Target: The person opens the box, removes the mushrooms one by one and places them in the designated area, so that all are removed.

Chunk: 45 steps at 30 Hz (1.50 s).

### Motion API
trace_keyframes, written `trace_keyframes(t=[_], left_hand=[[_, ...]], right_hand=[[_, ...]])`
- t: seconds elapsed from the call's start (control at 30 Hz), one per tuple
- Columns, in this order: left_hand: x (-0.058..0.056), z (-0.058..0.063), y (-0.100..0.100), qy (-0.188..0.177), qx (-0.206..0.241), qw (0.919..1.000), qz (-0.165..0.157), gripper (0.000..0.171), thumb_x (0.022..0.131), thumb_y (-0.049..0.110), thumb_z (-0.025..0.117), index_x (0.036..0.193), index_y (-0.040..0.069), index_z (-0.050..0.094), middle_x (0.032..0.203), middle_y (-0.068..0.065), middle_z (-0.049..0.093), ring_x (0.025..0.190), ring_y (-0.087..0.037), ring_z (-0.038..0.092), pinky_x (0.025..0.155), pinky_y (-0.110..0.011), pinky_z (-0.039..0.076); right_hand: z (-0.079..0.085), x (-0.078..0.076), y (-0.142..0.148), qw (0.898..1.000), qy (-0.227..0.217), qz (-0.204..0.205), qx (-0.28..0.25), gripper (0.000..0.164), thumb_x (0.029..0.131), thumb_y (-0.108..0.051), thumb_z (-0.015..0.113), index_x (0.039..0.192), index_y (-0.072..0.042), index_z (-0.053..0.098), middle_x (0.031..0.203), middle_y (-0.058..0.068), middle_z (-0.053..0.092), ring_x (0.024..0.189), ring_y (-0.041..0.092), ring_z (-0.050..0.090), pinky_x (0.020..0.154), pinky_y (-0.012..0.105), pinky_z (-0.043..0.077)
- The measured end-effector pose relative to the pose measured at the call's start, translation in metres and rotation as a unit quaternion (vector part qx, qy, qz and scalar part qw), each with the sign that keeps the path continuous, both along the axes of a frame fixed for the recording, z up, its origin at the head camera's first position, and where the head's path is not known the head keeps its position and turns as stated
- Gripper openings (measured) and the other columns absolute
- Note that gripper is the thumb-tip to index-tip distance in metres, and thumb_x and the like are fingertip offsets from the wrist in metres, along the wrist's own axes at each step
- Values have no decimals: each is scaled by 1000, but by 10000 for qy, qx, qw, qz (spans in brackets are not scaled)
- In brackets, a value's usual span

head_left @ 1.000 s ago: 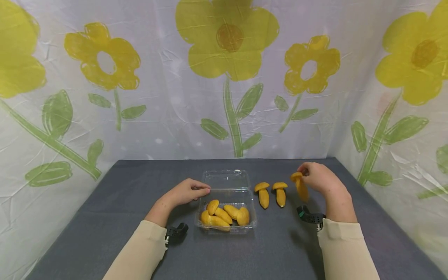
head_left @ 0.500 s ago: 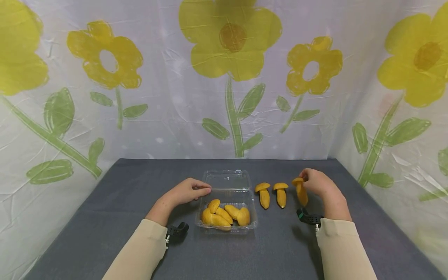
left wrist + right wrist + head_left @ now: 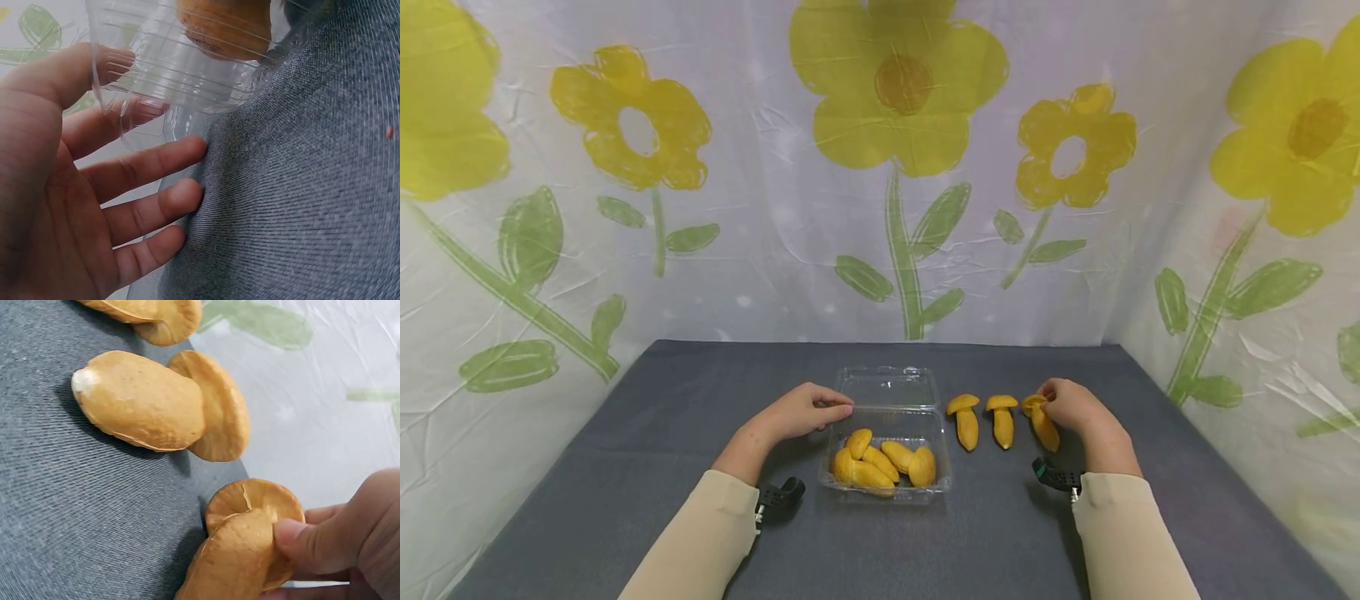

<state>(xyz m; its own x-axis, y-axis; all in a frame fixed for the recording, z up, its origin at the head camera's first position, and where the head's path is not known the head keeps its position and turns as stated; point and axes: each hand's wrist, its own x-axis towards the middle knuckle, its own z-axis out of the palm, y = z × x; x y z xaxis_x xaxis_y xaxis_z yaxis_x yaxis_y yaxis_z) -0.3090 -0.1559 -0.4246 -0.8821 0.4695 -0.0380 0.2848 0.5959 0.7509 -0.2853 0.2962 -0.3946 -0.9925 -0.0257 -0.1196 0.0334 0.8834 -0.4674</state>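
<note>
My right hand (image 3: 1075, 407) pinches a yellow-brown mushroom (image 3: 1043, 427) by its cap, low at the table. In the right wrist view the thumb presses against that mushroom (image 3: 234, 556) where cap and stem meet. To its left two similar mushrooms, one nearer (image 3: 1002, 423) and one farther (image 3: 966, 425), lie side by side, caps toward the back. My left hand (image 3: 801, 410) holds the left edge of a clear plastic clamshell box (image 3: 943, 467) near its hinge, thumb and index finger at the rim, other fingers loosely extended. Several mushrooms (image 3: 868, 477) lie inside the box.
The box's clear lid (image 3: 887, 387) is folded back onto the table behind it. A dark grey cloth (image 3: 970, 542) covers the table. Behind and beside it hangs a pale curtain (image 3: 760, 250) printed with yellow flowers.
My right hand has come down and slightly left with its mushroom, bringing it level with the row of two. The left hand stays at the box.
</note>
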Motion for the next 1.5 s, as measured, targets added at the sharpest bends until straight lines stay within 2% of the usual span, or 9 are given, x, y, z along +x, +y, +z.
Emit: trace_keyframes(t=[0.1,0.4,0.57,0.8,0.97,1.23,1.5], left_hand=[[1,1,0,0,1,10000,-18,34,102,36,66,129,16,74,123,-4,70,86,-17,66,74,-38,54],[1,1,0,-5,4,10000,-6,34,102,36,66,129,15,74,123,-5,70,87,-17,67,76,-40,56],[1,1,0,-18,-1,10000,35,34,102,37,67,128,16,74,124,-5,70,88,-18,67,77,-41,56],[-2,-1,1,-22,-9,10000,76,34,102,38,67,128,17,74,124,-4,70,90,-17,68,80,-42,56],[-2,-1,2,-9,-19,10000,74,34,102,37,67,128,17,74,124,-4,70,91,-17,68,80,-42,57],[-1,-1,3,-2,-29,9999,124,34,101,38,67,127,18,75,124,-3,70,89,-17,68,78,-41,56],[0,-3,4,-20,-66,9999,151,34,101,39,67,127,19,75,124,-3,70,89,-17,68,79,-41,56]], right_hand=[[-1,0,4,9999,-70,-49,-115,26,100,-2,57,121,11,61,116,30,62,97,37,62,89,54,52],[6,2,8,9996,5,189,-203,36,96,-1,56,130,12,58,122,32,61,105,42,60,92,58,49],[14,2,0,9989,167,429,-111,42,97,-6,63,135,11,56,130,34,57,113,47,59,93,57,50],[31,2,-22,9968,421,677,14,50,98,-13,69,142,6,55,143,32,50,130,51,48,99,61,45],[40,5,-41,9933,637,957,110,47,99,-16,70,141,2,57,141,28,54,128,48,50,100,60,45],[50,15,-69,9891,732,1263,190,46,99,-16,70,141,-1,58,140,20,57,126,43,54,98,57,47],[55,27,-102,9771,970,1798,593,41,96,-12,74,134,-3,64,133,15,62,116,36,61,94,52,51]])
